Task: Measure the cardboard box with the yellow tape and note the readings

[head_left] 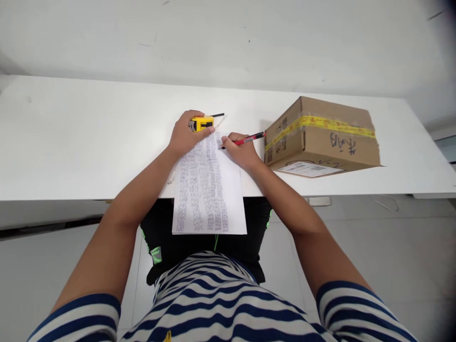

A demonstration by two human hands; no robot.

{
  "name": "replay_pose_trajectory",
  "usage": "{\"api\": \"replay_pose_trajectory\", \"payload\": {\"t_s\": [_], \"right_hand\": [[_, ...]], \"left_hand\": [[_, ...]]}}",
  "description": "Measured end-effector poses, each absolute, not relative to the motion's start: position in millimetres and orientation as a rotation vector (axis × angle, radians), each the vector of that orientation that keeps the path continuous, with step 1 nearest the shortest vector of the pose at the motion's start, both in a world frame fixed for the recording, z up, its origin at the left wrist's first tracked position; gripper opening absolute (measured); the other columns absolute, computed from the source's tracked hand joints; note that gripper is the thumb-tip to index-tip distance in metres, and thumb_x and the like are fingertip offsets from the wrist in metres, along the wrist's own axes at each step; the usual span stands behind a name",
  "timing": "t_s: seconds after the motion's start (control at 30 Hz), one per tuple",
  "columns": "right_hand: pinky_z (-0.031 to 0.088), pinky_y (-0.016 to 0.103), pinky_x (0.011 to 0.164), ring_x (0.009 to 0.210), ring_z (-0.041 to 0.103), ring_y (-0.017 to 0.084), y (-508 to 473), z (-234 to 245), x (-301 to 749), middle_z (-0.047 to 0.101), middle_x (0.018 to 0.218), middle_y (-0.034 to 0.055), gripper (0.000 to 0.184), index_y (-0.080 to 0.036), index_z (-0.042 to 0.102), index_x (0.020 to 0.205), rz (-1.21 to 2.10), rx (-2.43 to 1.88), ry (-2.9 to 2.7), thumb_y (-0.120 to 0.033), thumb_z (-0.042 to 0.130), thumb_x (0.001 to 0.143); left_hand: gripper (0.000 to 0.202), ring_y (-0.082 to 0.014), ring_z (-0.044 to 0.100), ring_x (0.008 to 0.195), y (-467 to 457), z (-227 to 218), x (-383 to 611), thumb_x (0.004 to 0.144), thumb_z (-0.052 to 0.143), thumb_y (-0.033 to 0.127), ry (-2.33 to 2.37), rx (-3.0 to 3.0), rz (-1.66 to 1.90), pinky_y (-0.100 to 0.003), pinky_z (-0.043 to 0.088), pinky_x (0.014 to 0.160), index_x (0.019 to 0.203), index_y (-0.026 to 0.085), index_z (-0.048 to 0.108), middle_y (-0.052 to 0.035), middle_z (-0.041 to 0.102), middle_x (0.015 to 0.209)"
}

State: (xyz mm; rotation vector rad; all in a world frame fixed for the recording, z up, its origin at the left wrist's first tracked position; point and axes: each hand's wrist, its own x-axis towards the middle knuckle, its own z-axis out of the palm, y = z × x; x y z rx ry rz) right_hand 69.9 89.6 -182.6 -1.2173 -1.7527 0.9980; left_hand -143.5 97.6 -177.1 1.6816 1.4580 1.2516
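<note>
My left hand (185, 132) is closed around a yellow and black tape measure (203, 123) at the top of a sheet of paper (233, 209). My right hand (242, 151) grips a red and black pen (248, 139), its tip down at the paper's upper right part. Columns of handwriting cover much of the sheet, and its lower end hangs past the table's front edge over my lap. Just beyond the tape measure lie a thin black stick-like thing (218, 115) and a pale, thin strip (221, 122), both partly hidden.
On the right of the white table (89, 137) stands a closed cardboard box (338, 109) with yellow tape, a white label and black handwriting. A pale wall (199, 42) runs behind the table. Below on the floor is a small white block-like thing (319, 201).
</note>
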Motion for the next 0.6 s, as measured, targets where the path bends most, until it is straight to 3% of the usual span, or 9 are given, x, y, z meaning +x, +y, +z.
{"api": "replay_pose_trajectory", "payload": {"t_s": [0.6], "right_hand": [[0.038, 0.032, 0.063, 0.064, 0.045, 0.015, 87.0, -178.0, 72.6, 0.049, 0.059, -0.0026, 0.040, -0.024, 0.049, 0.058, 1.013, -1.267, -1.712, -0.043, 0.063, 0.091]], "left_hand": [[0.042, -0.0273, 0.065, 0.122, 94.6, -173.0, -143.0, 0.077, 0.086, 0.039, 1.449, 1.669, 1.232, -0.047, 0.055, 0.106, 0.112, 0.030, 0.066, -0.0043, 0.070, 0.128]]}}
